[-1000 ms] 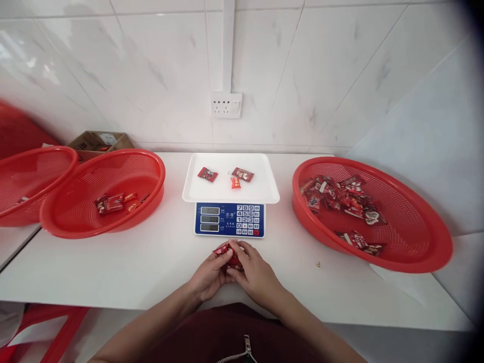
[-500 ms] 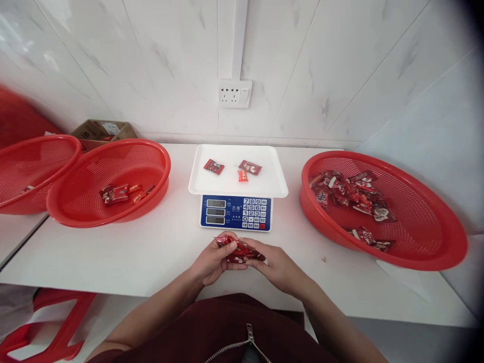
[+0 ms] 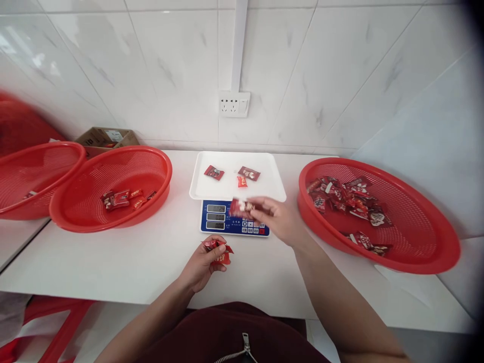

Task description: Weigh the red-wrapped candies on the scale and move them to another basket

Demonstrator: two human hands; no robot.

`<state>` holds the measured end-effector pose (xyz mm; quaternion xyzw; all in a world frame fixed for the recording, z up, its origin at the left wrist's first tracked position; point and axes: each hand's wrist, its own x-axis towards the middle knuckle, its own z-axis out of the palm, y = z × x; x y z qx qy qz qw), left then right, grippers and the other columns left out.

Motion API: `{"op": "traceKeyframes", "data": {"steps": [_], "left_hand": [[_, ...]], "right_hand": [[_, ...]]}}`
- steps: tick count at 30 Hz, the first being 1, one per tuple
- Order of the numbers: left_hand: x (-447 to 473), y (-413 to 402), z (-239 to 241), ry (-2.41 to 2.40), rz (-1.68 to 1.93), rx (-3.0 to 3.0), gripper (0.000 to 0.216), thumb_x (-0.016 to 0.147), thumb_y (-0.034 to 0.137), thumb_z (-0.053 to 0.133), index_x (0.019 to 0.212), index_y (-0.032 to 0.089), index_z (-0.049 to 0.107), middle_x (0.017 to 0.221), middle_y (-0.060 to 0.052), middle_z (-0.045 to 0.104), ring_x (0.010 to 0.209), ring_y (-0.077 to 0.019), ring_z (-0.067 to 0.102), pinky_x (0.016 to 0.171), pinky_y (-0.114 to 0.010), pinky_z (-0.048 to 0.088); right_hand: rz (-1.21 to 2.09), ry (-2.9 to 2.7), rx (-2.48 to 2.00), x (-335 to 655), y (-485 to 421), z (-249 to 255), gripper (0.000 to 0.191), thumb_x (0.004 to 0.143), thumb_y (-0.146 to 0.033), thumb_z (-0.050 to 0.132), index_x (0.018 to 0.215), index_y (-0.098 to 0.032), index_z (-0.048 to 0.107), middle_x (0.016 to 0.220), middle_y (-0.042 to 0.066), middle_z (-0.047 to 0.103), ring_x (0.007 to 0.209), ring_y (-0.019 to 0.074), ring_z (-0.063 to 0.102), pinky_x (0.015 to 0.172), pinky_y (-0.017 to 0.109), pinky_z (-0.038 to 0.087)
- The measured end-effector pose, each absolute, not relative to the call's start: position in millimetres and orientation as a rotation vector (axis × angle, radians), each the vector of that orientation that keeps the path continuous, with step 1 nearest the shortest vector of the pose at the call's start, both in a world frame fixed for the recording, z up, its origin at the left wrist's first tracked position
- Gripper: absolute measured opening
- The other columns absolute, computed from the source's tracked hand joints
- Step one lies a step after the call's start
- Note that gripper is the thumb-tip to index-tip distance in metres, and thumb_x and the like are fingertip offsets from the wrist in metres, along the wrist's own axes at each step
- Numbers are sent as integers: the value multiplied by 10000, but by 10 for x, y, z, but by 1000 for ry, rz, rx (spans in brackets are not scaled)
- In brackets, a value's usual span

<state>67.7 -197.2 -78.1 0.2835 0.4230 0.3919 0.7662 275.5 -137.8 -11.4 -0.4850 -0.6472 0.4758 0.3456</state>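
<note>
— Where are your hands, counted from the scale (image 3: 234,222)?

— My right hand (image 3: 278,218) is stretched forward, low over the front right part of the scale, above the keypad. The thumb and fingers are pinched together on one red candy packet (image 3: 241,206), which hangs over the front edge of the white tray (image 3: 272,189). The packet looks blurred, so I cannot read it. My forearm runs back from there towards my body, across the table (image 3: 113,262).

— And the left one?

— My left hand (image 3: 202,264) rests on the table just in front of the scale, wrist bent upward. Its fingers are closed around a small bunch of red packets (image 3: 217,249).

— What is on the tray?

— Three packets lie in its far half; the near half of the tray is bare.

— How much room is around?

— To the right of the scale stands a wide red basket (image 3: 423,252) with many packets, its rim near my right wrist but apart from it. To the left of the scale stands another red basket (image 3: 159,161) with a few packets. Between each basket and the scale there is bare white table.
</note>
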Motion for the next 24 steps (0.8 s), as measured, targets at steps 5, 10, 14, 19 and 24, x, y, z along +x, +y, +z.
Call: {"op": "traceKeyframes", "data": {"steps": [5,10,14,19,24], "left_hand": [[771,-1988,-752,911,822,655,316,713,346,697,899,177,505,787,-16,620,539,-61,509,426,-148,391],[863,-1989,-781,912,787,798,304,706,372,692,846,165,519,564,55,509,418,-43,394,374,-153,329],[969,-1997,-839,904,712,917,324,701,391,686,849,150,529,497,86,433,390,-46,380,351,-152,328],[1120,-2048,-824,946,650,948,338,738,417,640,886,158,479,630,40,539,400,-39,419,334,-138,311],[1274,-2149,-823,1087,680,1086,291,737,369,642,851,161,473,626,47,517,430,-47,424,359,-150,353]], "right_hand": [[1081,-1693,-1243,2655,-1364,-92,533,823,-320,542,1331,-268,386,1369,71,430,1202,223,452,892,372,476],[1360,-1910,-1232,2666,-1791,-314,394,806,-357,573,1186,-256,551,1085,60,627,889,190,609,766,345,512],[1411,-1758,-1248,2710,-2023,-527,264,803,-359,580,1028,-233,637,947,43,625,772,163,586,705,301,495],[1538,-1524,-1169,2853,-2145,-745,196,796,-326,576,942,-209,636,786,12,601,678,142,564,655,276,491],[1553,-1444,-1229,2974,-2217,-908,264,796,-328,552,1010,-183,606,712,4,599,633,143,558,637,289,490]]}}
